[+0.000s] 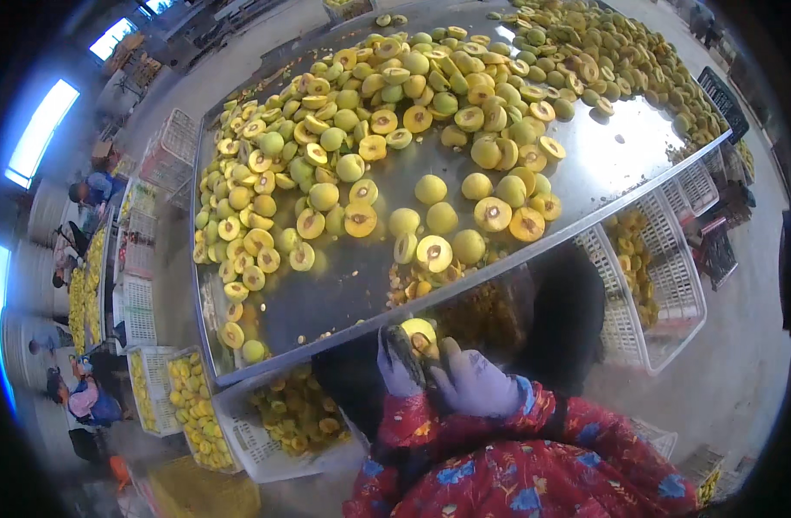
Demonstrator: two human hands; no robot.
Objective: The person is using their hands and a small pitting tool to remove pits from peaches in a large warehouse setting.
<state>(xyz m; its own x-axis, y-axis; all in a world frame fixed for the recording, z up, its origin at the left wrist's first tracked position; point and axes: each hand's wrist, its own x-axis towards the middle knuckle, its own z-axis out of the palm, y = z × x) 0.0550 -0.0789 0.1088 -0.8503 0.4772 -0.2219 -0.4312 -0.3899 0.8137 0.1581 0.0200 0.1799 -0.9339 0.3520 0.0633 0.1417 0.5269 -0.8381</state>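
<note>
My left hand (400, 366), in a pale lavender glove with dark-stained fingers, holds a halved yellow-green stone fruit (418, 329) just below the near rim of a metal table (324, 294). The fruit's cut face is turned up and its brown centre shows. My right hand (479, 383), gloved alike, is curled with its fingertips close against the fruit's lower right side. Whether a small tool is in it cannot be seen. On the table before me lie many halved stone fruits (433, 253), some cut face up and some skin up. Loose pits (402, 292) gather along the near rim.
White plastic crates with fruit stand under the table at left (259, 447) and right (673, 324). A larger fruit heap (602, 58) covers the table's far right. More crates (152, 388) line the left side, where several people (91, 398) work at another table (88, 291).
</note>
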